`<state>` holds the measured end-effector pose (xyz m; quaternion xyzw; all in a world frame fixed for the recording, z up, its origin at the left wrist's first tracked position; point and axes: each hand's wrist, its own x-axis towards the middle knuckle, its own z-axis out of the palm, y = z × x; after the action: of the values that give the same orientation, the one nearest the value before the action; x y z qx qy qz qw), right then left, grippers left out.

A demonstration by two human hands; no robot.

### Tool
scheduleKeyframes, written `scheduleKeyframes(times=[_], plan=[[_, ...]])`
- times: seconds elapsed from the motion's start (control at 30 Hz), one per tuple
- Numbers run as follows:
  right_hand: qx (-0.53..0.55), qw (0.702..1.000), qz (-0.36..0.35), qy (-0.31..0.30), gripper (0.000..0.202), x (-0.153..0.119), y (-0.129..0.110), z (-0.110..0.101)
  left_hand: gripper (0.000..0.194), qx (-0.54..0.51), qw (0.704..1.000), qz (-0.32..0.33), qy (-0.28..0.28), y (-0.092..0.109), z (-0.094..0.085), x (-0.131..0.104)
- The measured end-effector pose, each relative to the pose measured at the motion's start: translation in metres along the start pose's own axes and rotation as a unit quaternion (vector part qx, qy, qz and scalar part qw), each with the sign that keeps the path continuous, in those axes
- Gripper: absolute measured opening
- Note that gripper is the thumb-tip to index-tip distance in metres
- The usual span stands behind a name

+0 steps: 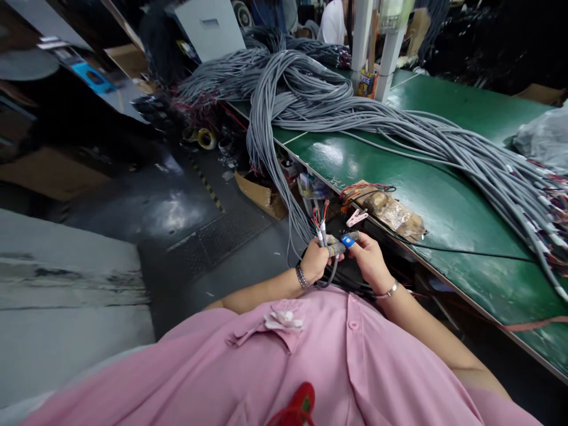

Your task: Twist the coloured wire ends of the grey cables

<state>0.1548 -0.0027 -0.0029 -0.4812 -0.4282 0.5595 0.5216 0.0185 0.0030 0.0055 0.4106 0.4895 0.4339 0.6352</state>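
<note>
Grey cables (323,236) with stripped ends and thin coloured wires stand up out of my left hand (315,260), whose fingers are wrapped round them. A small blue object (347,241) sits at the fingertips of my right hand (371,260), which is closed on it, beside the cables. Both hands nearly touch, in front of my pink shirt. Just above my right hand is a pink clip (357,218) at the table's edge.
A green table (421,183) runs along the right. Large bundles of grey cable (306,106) lie across it and hang over its edge. A brown taped block (394,214) rests near the edge. Cardboard (260,195) is below; a person (332,22) is behind.
</note>
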Motion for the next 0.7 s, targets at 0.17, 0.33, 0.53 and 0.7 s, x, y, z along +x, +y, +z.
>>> scheduleKeyframes(times=[0.17,0.33,0.53,0.7], plan=[[0.025,0.999,0.009,0.033,0.026,-0.002,0.002,0.003,0.028,0.009,1.0,0.014,-0.005,-0.001,-0.002,0.001],[0.108,0.994,0.031,0.02,0.027,-0.001,0.001,-0.01,0.024,-0.003,0.999,0.018,-0.03,0.008,-0.015,0.01],[0.182,0.979,0.079,0.048,0.042,0.017,0.005,-0.027,0.022,-0.044,0.988,-0.029,-0.145,0.023,-0.03,0.027],[0.203,0.974,0.1,-0.009,0.047,0.037,0.004,-0.021,0.02,-0.065,0.975,-0.076,-0.197,0.028,-0.028,0.04]])
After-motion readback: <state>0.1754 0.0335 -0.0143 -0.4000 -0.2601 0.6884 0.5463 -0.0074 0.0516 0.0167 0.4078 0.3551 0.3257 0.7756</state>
